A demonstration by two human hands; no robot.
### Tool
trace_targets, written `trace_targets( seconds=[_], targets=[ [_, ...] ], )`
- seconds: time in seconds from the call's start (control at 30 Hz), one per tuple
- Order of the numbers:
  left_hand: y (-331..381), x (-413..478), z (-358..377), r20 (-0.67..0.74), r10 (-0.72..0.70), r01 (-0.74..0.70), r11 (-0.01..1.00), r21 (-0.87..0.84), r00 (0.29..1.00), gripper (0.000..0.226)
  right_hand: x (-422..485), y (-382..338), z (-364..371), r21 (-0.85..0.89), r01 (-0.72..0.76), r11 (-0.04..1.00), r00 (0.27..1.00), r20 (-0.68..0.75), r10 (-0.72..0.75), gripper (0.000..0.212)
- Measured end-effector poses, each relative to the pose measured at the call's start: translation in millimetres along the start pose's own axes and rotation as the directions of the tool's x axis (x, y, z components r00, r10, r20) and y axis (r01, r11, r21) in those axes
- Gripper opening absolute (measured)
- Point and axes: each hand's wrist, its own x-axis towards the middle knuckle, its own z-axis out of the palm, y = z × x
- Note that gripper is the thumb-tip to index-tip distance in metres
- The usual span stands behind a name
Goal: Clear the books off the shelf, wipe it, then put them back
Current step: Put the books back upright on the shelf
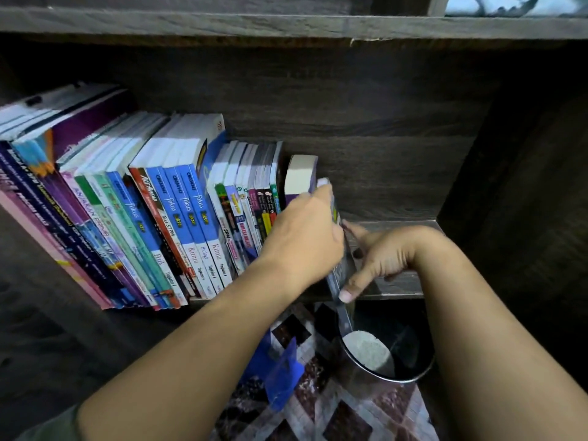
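Observation:
A row of books [178,211] stands leaning on the dark wooden shelf [394,286], filling its left and middle. At the row's right end stands a thick purple book [300,175]. Just right of it, both hands hold a thin dark book [337,268] upright at the shelf's front edge. My left hand [302,240] grips its top and left face. My right hand [378,256] holds it from the right, thumb pressed on its lower spine. The right part of the shelf board is bare.
Below the shelf, a round dark bin [410,377] with something pale inside sits on a patterned floor. A blue object [280,370] lies on the floor to its left. The shelf's side wall [509,202] rises at the right, another board [286,25] above.

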Motion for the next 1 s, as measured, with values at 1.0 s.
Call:
trace_targets(
  seconds=[1.0],
  targets=[
    [-81.0, 3.6, -11.2, -0.143, 0.010, 0.049, 0.914, 0.402, 0.990, 0.067, 85.2, -63.7, 44.0, -0.361, 0.183, 0.915, 0.539, -0.741, -0.400, 0.058]
  ],
)
